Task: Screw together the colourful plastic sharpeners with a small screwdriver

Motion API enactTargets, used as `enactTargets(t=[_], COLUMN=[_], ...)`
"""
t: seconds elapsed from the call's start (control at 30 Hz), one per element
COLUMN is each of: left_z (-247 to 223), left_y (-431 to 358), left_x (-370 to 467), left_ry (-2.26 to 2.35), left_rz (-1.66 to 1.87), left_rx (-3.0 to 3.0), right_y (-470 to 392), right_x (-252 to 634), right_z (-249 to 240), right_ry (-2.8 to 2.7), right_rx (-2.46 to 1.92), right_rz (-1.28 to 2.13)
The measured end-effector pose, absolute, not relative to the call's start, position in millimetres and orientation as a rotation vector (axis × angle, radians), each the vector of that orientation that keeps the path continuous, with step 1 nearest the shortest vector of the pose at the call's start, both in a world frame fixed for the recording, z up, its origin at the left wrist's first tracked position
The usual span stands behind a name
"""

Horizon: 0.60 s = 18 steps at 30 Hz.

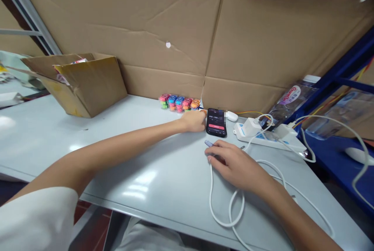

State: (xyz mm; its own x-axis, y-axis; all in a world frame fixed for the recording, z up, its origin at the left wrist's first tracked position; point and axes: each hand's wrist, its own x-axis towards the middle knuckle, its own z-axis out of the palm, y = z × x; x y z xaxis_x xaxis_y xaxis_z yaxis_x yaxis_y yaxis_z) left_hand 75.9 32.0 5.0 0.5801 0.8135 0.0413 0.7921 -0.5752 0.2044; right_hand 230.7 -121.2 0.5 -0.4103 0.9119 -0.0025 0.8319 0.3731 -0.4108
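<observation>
My left hand point(194, 121) is closed into a fist on the table, just left of a black phone point(216, 128). What is inside the fist, if anything, is hidden. The phone lies face up and shows a timer screen with a red button. Below the phone, my right hand point(230, 161) has its fingers curled round a white cable point(210, 188), and a slim blue-grey end point(208, 143) pokes out past the fingers. The cable loops down the table toward me. Behind my left hand stands a row of small colourful plastic-wrapped blocks point(179, 104).
An open cardboard box point(95, 83) stands at the left, against a cardboard wall point(146, 56). To the right lie a white mouse point(232, 116) and a power strip point(271, 141) with white chargers and cables. A clear bottle point(289, 101) leans behind the strip.
</observation>
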Motion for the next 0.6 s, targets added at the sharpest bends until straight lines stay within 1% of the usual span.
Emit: enactTargets(t=[0.27, 0.47, 0.6], left_z=[6, 8, 7], left_y=[54, 36, 9], left_x=[91, 76, 50], left_ry=[1.196, 1.056, 1.014], left_rz=[0.089, 0.264, 0.384], left_rx=[2.268, 2.09, 2.091], right_y=[-122, -121, -119], right_x=[229, 230, 230], right_z=[-4, -8, -10], right_ry=[-2.406, -2.349, -2.268], right_rx=[-1.522, -1.524, -1.53], right_rz=[0.572, 0.614, 0.566])
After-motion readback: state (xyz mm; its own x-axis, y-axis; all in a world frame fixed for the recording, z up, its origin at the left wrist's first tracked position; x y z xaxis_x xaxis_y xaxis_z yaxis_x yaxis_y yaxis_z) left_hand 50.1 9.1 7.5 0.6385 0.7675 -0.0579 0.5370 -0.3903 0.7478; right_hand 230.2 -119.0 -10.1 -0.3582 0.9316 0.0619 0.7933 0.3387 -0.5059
